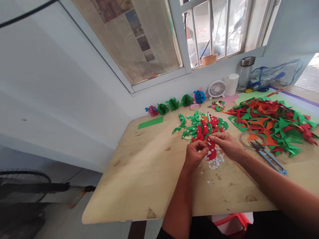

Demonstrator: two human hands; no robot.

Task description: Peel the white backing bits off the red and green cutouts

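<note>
Left hand [195, 154] and right hand [228, 145] are pinched nearly closed on a red paper piece [212, 155]; white squares [217, 162] are scattered beside it, paper scraps [265, 124] heaped at right.

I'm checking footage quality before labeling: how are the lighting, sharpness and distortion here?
Head view: the barred window is washed out by daylight; head view: a pale sheen crosses the table; head view: the left hand and right hand look fairly sharp, while dark objects at lower left are smeared; head view: wide-angle stretching towards the edges.
</note>
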